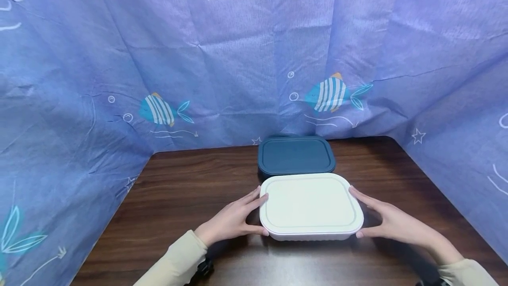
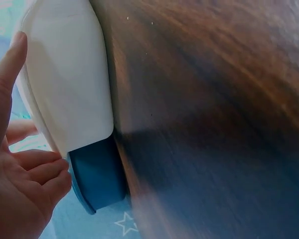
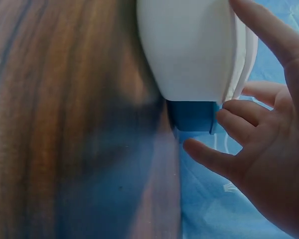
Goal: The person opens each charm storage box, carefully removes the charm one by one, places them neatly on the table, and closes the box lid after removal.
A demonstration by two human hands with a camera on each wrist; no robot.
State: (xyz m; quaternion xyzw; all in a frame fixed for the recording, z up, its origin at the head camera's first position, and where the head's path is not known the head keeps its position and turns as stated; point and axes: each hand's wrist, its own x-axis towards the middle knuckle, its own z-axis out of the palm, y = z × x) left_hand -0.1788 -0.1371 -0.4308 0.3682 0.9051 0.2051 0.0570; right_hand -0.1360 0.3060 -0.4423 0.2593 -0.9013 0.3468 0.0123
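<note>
A white food container with a rounded rectangular lid sits on the table, close in front of a dark blue lidded container. My left hand grips its left end, thumb at the front corner and fingers along the lid rim, the index finger over the top edge. At the opposite end, my right hand holds the rim between the thumb in front and fingers farther back. In the left wrist view several fingers bend at the rim. The right wrist view shows the lower fingers spread beyond the container's back corner.
The dark wooden table has rounded back corners. A blue-purple cloth printed with fish hangs behind it and along both sides. The blue container stands near the table's back edge, partly hidden by the white one.
</note>
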